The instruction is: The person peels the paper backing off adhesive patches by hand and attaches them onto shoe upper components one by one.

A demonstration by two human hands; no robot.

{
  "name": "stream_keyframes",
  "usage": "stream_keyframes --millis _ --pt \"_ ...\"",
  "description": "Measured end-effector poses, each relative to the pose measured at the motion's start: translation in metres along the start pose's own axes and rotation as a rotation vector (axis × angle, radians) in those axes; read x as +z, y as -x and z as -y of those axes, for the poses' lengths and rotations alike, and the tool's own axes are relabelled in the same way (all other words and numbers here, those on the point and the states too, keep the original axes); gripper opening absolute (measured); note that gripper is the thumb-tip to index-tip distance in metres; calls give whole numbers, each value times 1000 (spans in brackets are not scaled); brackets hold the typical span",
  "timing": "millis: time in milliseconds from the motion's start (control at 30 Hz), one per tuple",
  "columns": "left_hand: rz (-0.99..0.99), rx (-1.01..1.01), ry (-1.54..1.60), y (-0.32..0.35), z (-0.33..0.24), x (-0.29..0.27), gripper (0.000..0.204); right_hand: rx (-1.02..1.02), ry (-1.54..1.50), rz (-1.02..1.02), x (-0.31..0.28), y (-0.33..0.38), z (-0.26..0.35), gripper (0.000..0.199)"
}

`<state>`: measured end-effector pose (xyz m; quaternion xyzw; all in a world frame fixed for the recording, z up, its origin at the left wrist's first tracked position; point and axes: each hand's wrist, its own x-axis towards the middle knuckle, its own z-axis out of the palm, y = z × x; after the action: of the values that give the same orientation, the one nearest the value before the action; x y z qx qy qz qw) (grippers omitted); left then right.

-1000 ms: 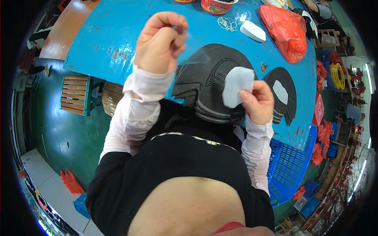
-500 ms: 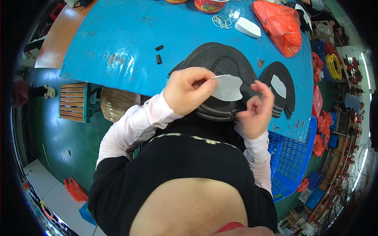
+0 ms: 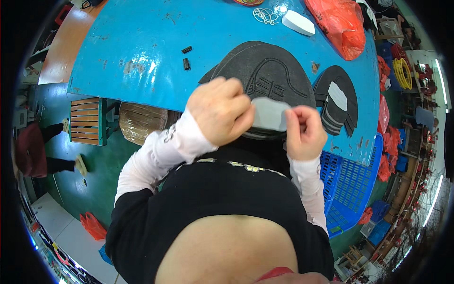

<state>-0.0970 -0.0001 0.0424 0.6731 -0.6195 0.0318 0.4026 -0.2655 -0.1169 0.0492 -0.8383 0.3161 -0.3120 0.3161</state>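
Note:
Between my two hands is a thin pale grey-white patch (image 3: 269, 114) with a wavy outline. My left hand (image 3: 221, 111) pinches its left end, fingers curled. The right end sits between the thumb and fingers of my right hand (image 3: 305, 130). Below and beyond the patch, at the table's near edge, lies a stack of dark grey rounded pieces (image 3: 265, 61) with stitched curved lines on the top one. To its right is a smaller pile of dark pieces (image 3: 350, 85), with a white patch (image 3: 337, 96) lying on it.
The blue table (image 3: 123, 47) carries two small black bits (image 3: 187, 64), a white block (image 3: 298, 22), a coil of pale string (image 3: 265, 16) and a red plastic bag (image 3: 340, 28). A blue basket (image 3: 352, 189) stands below the right edge. At left, a person (image 3: 35, 149) walks near a slatted stool (image 3: 86, 121).
My right hand has come in and taken hold of the patch's right end. My left hand has turned, its knuckles now facing up. The person at left has come further into view.

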Motion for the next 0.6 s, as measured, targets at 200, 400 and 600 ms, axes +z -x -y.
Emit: stream_keyframes --millis 200,400,600 --pt "-6 -12 -128 -28 21 15 13 -41 146 -7 13 -28 -19 13" --pt "93 -41 -187 -30 31 24 8 -38 297 17 21 -27 -26 10" --pt "-9 210 -170 -28 13 -6 41 -352 196 -119 -4 -15 -22 32"
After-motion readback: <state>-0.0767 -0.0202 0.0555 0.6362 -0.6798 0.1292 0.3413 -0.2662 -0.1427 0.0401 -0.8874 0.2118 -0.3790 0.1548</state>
